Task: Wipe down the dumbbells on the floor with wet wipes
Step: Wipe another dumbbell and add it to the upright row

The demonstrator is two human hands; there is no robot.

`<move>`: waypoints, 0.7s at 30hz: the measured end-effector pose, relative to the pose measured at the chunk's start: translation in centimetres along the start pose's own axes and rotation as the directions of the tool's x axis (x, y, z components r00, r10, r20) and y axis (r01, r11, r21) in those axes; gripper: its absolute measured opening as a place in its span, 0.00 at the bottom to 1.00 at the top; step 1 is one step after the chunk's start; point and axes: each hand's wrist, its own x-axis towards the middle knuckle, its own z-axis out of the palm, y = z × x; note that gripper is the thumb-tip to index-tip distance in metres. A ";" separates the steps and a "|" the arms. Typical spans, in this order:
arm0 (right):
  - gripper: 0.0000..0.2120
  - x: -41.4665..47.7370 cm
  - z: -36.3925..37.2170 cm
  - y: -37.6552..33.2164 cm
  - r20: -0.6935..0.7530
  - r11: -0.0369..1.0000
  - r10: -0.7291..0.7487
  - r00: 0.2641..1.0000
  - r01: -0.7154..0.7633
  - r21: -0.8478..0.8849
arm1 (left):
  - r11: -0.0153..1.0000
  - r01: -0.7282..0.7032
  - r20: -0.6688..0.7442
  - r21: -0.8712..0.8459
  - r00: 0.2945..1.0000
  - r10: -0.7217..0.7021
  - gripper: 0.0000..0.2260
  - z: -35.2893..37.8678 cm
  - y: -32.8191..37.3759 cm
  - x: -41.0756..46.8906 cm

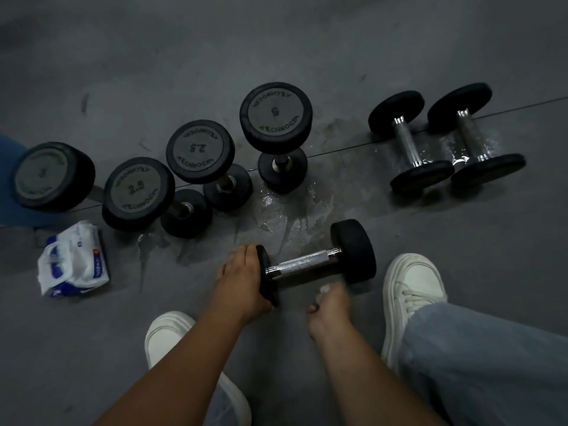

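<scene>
A small black dumbbell (310, 264) with a silver knurled handle lies on the grey floor in front of me. My left hand (246, 279) grips its left head. My right hand (330, 305) is curled just below the handle and pinches a small white wet wipe (324, 289), mostly hidden in the fingers. Several other dumbbells lie tilted in a row at the left and middle, marked 2.5 (136, 190) and 5 (275, 116). Two more dumbbells (408, 144) (475, 138) lie side by side at the right. A white and blue wet-wipe pack (72, 261) lies at the left.
My white shoes (412, 290) (167, 338) stand either side of the hands, and a jeans leg (479, 364) fills the lower right. Wet patches (295, 207) shine on the floor around the dumbbells. A blue object (12, 179) shows at the far left edge.
</scene>
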 end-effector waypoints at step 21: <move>0.14 1.1 0.6 -1.3 0.106 0.968 0.001 0.994 -0.028 0.251 | 1.000 0.003 0.020 -0.004 1.000 -0.003 0.52 0.0 -0.1 0.1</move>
